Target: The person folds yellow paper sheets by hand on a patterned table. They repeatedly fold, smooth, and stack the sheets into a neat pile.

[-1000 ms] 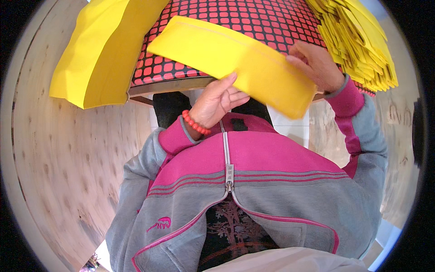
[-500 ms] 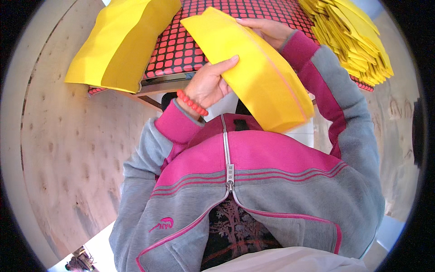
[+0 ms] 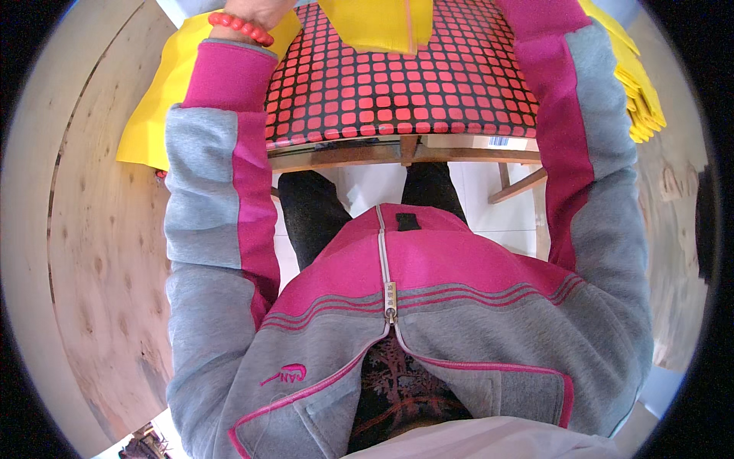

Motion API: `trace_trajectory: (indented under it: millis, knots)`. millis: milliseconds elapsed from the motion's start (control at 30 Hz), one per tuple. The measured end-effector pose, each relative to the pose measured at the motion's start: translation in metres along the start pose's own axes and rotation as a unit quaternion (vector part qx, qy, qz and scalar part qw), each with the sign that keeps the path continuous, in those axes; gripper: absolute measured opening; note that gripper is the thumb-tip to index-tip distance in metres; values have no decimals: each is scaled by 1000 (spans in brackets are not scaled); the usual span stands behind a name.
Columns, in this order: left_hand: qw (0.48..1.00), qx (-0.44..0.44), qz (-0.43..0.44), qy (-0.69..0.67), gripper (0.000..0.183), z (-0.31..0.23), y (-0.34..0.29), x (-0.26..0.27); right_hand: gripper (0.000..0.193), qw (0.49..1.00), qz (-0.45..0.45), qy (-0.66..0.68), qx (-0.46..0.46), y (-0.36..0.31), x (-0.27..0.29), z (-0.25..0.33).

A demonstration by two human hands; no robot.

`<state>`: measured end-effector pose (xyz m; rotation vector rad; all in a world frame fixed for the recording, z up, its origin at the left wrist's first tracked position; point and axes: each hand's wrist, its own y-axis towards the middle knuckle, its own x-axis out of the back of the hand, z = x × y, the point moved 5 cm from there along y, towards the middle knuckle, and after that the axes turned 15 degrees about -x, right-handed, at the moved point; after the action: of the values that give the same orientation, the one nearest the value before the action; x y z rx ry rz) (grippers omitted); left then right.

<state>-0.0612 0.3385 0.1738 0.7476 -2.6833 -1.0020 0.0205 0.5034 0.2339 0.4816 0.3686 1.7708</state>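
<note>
Both my arms reach forward over the table to the upper edge of the head view. Of my left hand (image 3: 264, 9), only the wrist with a red bead bracelet and part of the back show; its fingers are cut off. It is over the right side of the large yellow fabric sheet (image 3: 164, 99). My right hand is outside the picture, with only its magenta cuff at the upper right. Between the arms, the lower end of a folded yellow fabric piece (image 3: 375, 27) with a stitched seam lies over the table; its far part is cut off.
The table (image 3: 397, 96) has a red-and-black checked cover and a wooden frame below its front edge. A stack of yellow fabric pieces (image 3: 638, 84) is at the right, partly behind my sleeve. A wooden board (image 3: 107, 252) spans the left side.
Both hands have moved forward and apart, the right one out of view. The folded yellow piece has gone from in front of my chest to the far part of the table.
</note>
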Motion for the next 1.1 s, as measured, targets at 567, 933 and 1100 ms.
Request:
trace_trajectory:
  millis: [567,933,1100]
  knots:
    - [996,89,-11,1,39,103,-35,33,42,987,-118,98,-55,-28,7,-88]
    - [985,162,-12,53,36,139,-80,18,40,976,-170,51,-126,-67,20,-160]
    - [947,272,-96,-139,36,132,-112,1,42,911,-118,191,-347,-78,21,-211]
